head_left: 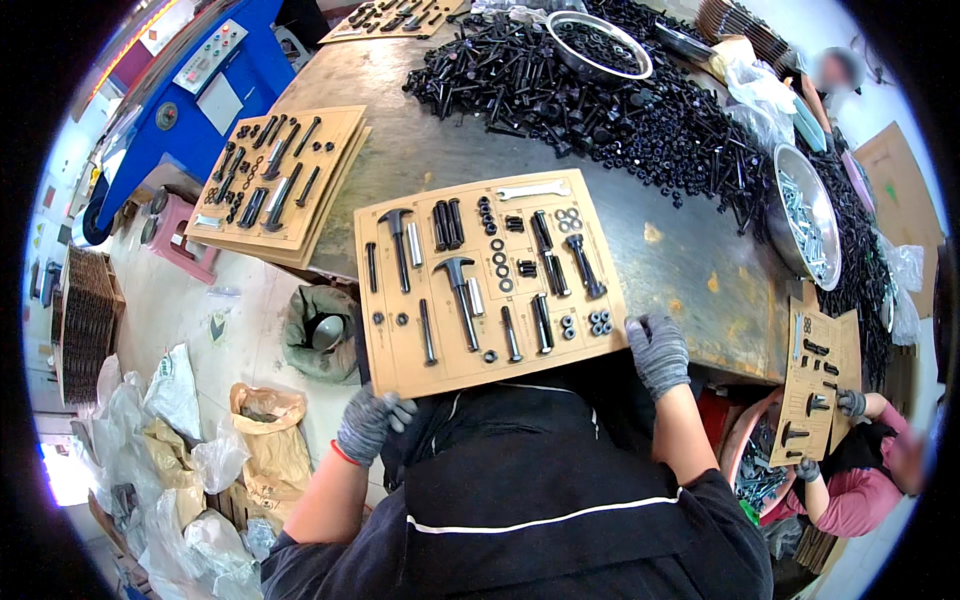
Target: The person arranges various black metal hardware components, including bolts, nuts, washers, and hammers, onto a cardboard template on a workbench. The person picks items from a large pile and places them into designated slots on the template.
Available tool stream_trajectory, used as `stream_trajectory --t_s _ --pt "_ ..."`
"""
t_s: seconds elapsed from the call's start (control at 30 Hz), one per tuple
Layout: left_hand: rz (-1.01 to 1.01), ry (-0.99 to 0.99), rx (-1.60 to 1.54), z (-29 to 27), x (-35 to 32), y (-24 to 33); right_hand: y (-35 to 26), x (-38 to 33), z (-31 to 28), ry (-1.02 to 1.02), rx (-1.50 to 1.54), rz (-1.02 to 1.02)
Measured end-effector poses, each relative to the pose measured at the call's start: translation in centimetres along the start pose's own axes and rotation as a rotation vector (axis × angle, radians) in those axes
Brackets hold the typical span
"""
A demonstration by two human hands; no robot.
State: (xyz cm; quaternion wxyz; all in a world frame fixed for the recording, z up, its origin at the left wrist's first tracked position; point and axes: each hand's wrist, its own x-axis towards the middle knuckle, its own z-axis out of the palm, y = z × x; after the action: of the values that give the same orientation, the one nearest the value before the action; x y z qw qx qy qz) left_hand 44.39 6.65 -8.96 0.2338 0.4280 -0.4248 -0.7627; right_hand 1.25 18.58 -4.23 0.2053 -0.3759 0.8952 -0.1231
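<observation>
A brown cardboard sheet (480,375) lies across the table's near edge, laid out with black bolts (461,292), washers, nuts and a silver wrench (532,190). My left hand (368,420), in a grey glove, grips the sheet's lower left corner from below. My right hand (658,350), also gloved, holds its lower right corner beside a cluster of black nuts (600,322).
A large heap of black bolts (600,95) and two steel bowls (598,45) fill the far table. A stack of loaded cardboard sheets (277,180) sits at the left edge. Another person (860,470) at the right holds a similar sheet. Bags (265,440) crowd the floor at the left.
</observation>
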Motion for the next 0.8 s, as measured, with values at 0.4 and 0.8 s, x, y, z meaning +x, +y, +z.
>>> stream_trajectory --t_s 0.4,0.8 --pt "0.200 0.255 -0.263 -4.0 7.8 -0.5 -8.7 15.8 0.5 0.542 -0.198 -0.685" --pt "0.194 -0.111 -0.507 4.8 7.3 1.3 -14.6 24.1 0.0 -0.121 -0.026 -0.317"
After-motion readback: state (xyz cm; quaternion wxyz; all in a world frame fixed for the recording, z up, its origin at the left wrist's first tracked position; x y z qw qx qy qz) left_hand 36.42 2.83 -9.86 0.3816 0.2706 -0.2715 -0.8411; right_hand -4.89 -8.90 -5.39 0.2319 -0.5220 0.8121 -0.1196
